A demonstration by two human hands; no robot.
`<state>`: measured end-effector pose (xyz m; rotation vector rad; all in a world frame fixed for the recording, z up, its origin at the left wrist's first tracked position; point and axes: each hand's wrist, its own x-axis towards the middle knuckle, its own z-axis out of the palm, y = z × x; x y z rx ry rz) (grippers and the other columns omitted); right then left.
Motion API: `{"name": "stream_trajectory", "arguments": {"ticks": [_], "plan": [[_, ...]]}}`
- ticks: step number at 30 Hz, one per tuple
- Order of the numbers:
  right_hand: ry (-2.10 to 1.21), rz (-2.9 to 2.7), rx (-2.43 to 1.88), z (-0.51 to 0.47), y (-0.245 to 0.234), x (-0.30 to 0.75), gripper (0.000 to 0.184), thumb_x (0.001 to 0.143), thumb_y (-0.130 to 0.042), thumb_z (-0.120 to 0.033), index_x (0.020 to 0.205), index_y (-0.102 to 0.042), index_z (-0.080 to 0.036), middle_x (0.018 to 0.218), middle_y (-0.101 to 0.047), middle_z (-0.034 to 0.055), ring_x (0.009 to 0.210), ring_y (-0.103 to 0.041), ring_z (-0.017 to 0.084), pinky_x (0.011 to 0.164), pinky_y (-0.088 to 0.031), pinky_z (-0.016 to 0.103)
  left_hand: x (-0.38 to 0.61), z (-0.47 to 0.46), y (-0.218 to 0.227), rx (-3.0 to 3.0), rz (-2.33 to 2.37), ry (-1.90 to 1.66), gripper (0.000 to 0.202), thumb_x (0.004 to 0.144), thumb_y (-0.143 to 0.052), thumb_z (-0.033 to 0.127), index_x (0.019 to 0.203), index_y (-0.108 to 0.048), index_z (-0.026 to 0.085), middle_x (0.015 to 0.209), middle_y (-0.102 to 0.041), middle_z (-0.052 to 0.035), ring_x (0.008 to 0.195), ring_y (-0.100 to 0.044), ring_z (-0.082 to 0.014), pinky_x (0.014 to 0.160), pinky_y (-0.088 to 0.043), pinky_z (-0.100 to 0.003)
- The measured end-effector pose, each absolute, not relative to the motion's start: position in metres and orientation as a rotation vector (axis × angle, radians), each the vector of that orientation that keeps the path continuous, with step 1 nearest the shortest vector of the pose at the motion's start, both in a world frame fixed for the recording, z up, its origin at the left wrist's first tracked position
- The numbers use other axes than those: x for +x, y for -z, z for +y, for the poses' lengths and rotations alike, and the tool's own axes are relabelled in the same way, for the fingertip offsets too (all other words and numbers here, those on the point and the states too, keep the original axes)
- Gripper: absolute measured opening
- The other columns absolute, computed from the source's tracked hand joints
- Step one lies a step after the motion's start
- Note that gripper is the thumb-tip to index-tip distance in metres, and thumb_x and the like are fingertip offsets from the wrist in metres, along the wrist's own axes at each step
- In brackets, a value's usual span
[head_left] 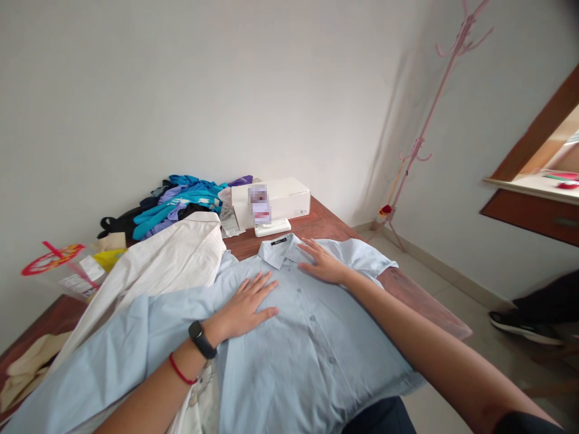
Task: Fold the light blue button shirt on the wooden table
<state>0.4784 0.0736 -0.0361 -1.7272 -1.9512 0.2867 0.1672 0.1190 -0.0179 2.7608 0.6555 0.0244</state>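
Observation:
A light blue button-up shirt lies front side up across the table, its collar at the far end and its lower part toward me. Flat on the chest, left of the button line, rests my left hand, fingers spread. My right hand lies on the shirt just right of the collar, its fingers stretched out. Neither hand grips the fabric. One long sleeve runs to the left; the other side reaches the table's right edge.
A cream garment lies left of the shirt. Behind are a pile of blue and black clothes and a white box. A cup with a straw stands at left. A pink coat rack and a person's shoe are right.

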Motion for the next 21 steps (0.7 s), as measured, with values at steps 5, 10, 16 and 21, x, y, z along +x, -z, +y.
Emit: {"name": "stream_trajectory", "arguments": {"ticks": [5, 10, 16, 21], "plan": [[-0.425, -2.091, -1.954, 0.073, 0.036, 0.48, 0.079, 0.094, -0.042, -0.07, 0.158, -0.033, -0.026, 0.168, -0.015, 0.0073, 0.154, -0.003, 0.039, 0.123, -0.009, 0.06, 0.167, 0.119, 0.017, 2.765, 0.675, -0.002, 0.069, 0.1, -0.038, 0.065, 0.159, -0.03, 0.03, 0.168, -0.017, -0.006, 0.155, -0.014, -0.0315, 0.125, -0.015, -0.055], [-0.377, -1.974, -2.118, 0.075, 0.037, 0.487, 0.076, 0.097, -0.036, -0.07, 0.159, -0.03, -0.027, 0.168, -0.014, 0.0072, 0.154, -0.004, 0.041, 0.121, -0.009, 0.062, 0.167, 0.121, 0.019, 2.788, 0.665, 0.008, 0.069, 0.1, -0.037, 0.065, 0.159, -0.028, 0.031, 0.169, -0.015, -0.005, 0.155, -0.013, -0.0302, 0.125, -0.015, -0.055], [-0.275, -1.884, -1.961, 0.077, 0.034, 0.488, 0.064, 0.098, -0.045, -0.054, 0.152, -0.045, -0.021, 0.166, -0.025, 0.0096, 0.154, -0.011, 0.038, 0.121, -0.02, 0.059, 0.167, 0.122, 0.021, 2.811, 0.634, -0.051, 0.067, 0.101, -0.04, 0.061, 0.159, -0.03, 0.03, 0.168, -0.019, -0.0071, 0.154, -0.017, -0.0316, 0.124, -0.019, -0.056], [-0.357, -2.011, -1.6, 0.072, 0.03, 0.478, 0.059, 0.099, -0.046, -0.054, 0.149, -0.05, -0.023, 0.163, -0.032, 0.0074, 0.15, -0.031, 0.029, 0.122, -0.029, 0.044, 0.166, 0.123, 0.023, 2.804, 0.629, -0.054, 0.067, 0.101, -0.041, 0.061, 0.159, -0.029, 0.031, 0.168, -0.019, -0.0063, 0.154, -0.016, -0.031, 0.124, -0.018, -0.056]]}}
